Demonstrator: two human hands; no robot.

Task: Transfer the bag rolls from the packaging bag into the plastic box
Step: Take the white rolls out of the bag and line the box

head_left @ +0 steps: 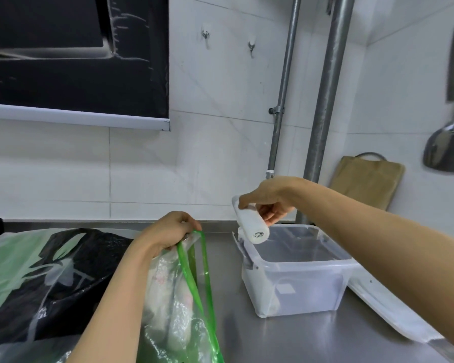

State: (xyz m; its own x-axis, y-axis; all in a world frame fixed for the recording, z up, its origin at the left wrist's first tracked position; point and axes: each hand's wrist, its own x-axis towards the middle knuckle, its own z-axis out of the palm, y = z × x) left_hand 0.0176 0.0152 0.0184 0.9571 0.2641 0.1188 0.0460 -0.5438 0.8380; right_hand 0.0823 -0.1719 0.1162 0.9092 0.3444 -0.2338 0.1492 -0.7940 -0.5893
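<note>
Above the far left corner of the plastic box [296, 268], a white bag roll [252, 224] hangs tilted, near end lowest, clasped by the right hand [270, 200] between thumb and fingers. Box: translucent, lidless, standing on the steel counter [299, 336]. Left of it, the left hand [168, 231] is closed around the green-edged mouth of the clear packaging bag [178, 297], with pale contents showing through the film. Further left lies a black-and-green plastic bag [50, 279]. A wooden cutting board [367, 182] leans against the far wall.
</note>
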